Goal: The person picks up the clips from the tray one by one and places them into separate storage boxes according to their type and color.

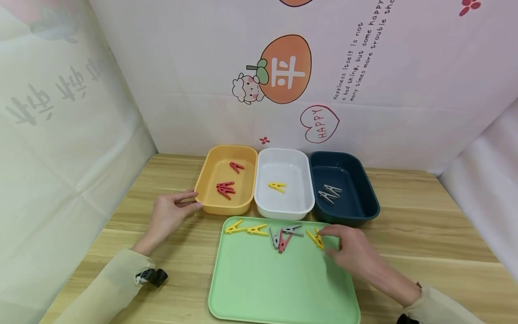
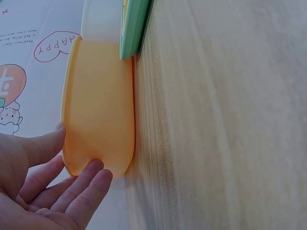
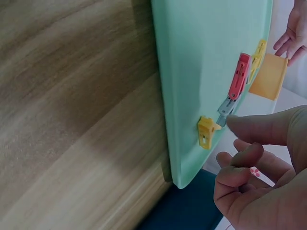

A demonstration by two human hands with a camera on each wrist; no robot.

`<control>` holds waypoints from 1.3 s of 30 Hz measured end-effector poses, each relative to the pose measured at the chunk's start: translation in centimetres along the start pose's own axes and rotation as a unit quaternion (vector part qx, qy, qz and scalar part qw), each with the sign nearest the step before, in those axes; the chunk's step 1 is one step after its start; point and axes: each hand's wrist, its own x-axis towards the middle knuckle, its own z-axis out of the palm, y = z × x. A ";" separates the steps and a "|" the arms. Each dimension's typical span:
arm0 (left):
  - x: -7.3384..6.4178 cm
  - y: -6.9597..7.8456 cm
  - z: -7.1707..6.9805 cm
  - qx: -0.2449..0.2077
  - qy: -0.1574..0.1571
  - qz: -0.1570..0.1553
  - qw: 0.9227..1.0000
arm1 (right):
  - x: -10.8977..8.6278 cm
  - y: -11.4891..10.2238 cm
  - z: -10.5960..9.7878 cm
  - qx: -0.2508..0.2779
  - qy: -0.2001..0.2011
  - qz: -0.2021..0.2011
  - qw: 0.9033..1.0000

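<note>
- A printed fabric backdrop [image 1: 194, 67] is rising behind the wooden table [image 1: 408, 189], and an orange motif [image 1: 296, 2] is being cut off at the top of the head view
- The frame is cropping the near edge of the green tray [image 1: 279, 283] and most of the right sleeve [image 1: 439, 306]
- In the left wrist view the wall of the amber bin [image 2: 103, 105] is hiding what lies inside
- The yellow clip [image 1: 315, 238] is lying on the tray near its far right corner, slim, two-legged and slightly spread; the right wrist view is showing it nearly end-on
- The right hand [image 1: 352, 249] is reaching to this clip, thumb and index finger parted beside it; contact is staying hard to make out
- The left hand [image 1: 167, 218] is touching the amber bin's near left corner, fingers loosely bent, not gripping
- Two more yellow clips [image 1: 234, 227] are lying farther left on the tray, while a red clip [image 1: 282, 246] and two grey clips [image 1: 292, 230] are crowding together between
</note>
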 end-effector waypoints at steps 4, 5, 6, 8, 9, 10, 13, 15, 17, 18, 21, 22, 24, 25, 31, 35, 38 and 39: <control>0.0 0.0 0.0 -0.001 -0.001 0.002 1.000 | 0.3 0.2 0.3 0.007 -0.006 0.000 1.000; 0.0 0.0 0.0 -0.002 -0.002 0.002 1.000 | 0.3 0.2 0.3 0.008 -0.007 -0.001 1.000; 0.0 0.0 0.0 -0.002 -0.002 0.003 1.000 | 0.4 0.2 0.3 0.009 -0.006 -0.004 1.000; 0.0 0.0 0.0 -0.003 -0.001 0.004 1.000 | 0.6 0.3 0.4 -0.002 -0.004 -0.019 1.000; 0.0 0.0 0.1 -0.002 -0.001 0.004 1.000 | 0.7 0.4 0.5 -0.010 -0.002 -0.027 1.000; 0.0 0.0 0.1 -0.003 -0.001 0.004 1.000 | 0.8 0.4 0.5 -0.018 -0.002 -0.034 0.999; 0.0 -0.1 0.1 -0.002 0.001 0.004 1.000 | 1.2 0.4 0.6 -0.036 -0.001 -0.054 0.998; -0.1 -0.1 0.1 -0.001 0.001 0.003 1.000 | 1.3 0.4 0.6 -0.040 -0.003 -0.056 0.998; -0.1 -0.1 0.1 0.000 0.002 0.003 1.000 | 1.3 0.4 0.7 -0.042 -0.006 -0.054 0.998; 0.0 -0.1 0.2 0.000 0.003 0.004 1.000 | 1.3 0.4 0.7 -0.042 -0.007 -0.050 0.998; 0.0 0.0 0.2 0.002 0.005 0.007 1.000 | 1.1 0.2 0.8 -0.046 -0.016 -0.041 0.998; 0.0 0.0 0.2 0.003 0.005 0.008 1.000 | 1.1 0.1 0.8 -0.045 -0.020 -0.038 0.998; 0.0 0.0 0.2 0.003 0.005 0.009 1.000 | 1.0 -0.1 0.9 -0.044 -0.030 -0.033 0.998; 0.0 -0.1 0.1 0.003 0.004 0.008 1.000 | 0.9 -0.2 0.9 -0.044 -0.034 -0.033 0.998; -0.1 -0.1 0.1 -0.001 0.000 0.005 1.000 | 1.0 0.0 0.8 -0.044 -0.034 -0.052 0.997; -0.1 -0.1 0.1 0.000 0.000 0.004 1.000 | 1.1 0.4 0.7 -0.051 -0.037 -0.054 0.997; -0.1 -0.1 0.1 0.003 -0.001 0.003 1.000 | 1.0 0.5 0.6 -0.058 -0.038 -0.060 0.996; -0.1 -0.1 0.1 0.003 0.000 0.004 1.000 | 1.0 0.5 0.7 -0.059 -0.038 -0.066 0.995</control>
